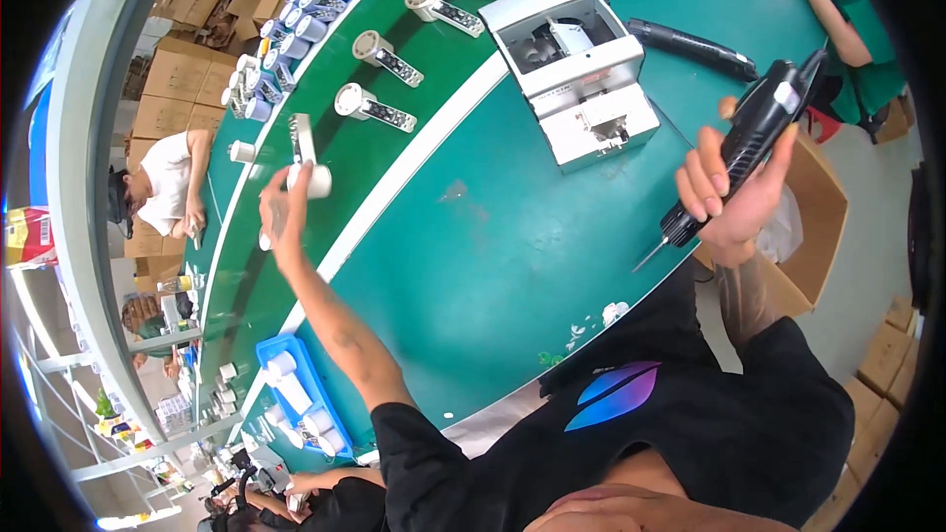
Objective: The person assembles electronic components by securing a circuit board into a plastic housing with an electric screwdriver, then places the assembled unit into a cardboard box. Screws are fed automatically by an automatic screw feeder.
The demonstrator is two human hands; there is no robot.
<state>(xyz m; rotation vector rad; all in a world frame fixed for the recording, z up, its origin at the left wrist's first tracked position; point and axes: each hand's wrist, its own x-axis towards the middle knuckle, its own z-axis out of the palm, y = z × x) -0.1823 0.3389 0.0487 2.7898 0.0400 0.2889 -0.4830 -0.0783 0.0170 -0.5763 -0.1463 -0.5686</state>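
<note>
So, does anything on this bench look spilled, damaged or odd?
A dark smudge on the green table, below and left of the boxy machine: it breaks the even green around it. Stain or wear, I can't tell.

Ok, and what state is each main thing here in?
Black screwdriver, gripped in the right hand, bit pointing down-left.
White device, touched by the left hand; firmly gripped or not, unclear.
Long black tool, lying on the green table, not held.
Boxy machine, top open, inside showing.
Four white devices, lying in a row, inner parts exposed.
Blue tray, holding white parts.
Cardboard box, open-topped.
</note>
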